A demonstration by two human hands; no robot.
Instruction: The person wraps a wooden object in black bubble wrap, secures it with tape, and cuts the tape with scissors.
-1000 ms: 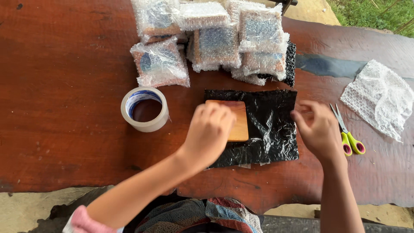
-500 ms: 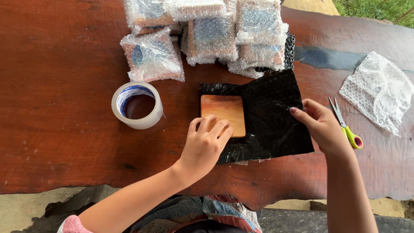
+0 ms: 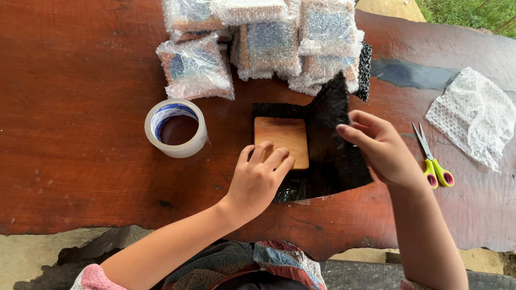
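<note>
A small square wooden block (image 3: 281,139) lies on a sheet of black bubble wrap (image 3: 333,161) on the dark red wooden table (image 3: 80,134). My left hand (image 3: 258,180) rests flat with its fingertips on the block's near edge and holds nothing. My right hand (image 3: 379,147) pinches the right part of the black sheet and lifts it up and over toward the block, so the sheet stands folded.
A roll of clear tape (image 3: 176,128) stands left of the block. Several bubble-wrapped parcels (image 3: 263,43) are piled at the far edge. Yellow-green scissors (image 3: 432,161) and a piece of white bubble wrap (image 3: 473,115) lie at the right.
My right hand took hold of the black sheet's right side and raised it leftward over the block. My left hand slid from on top of the block down to its near edge.
</note>
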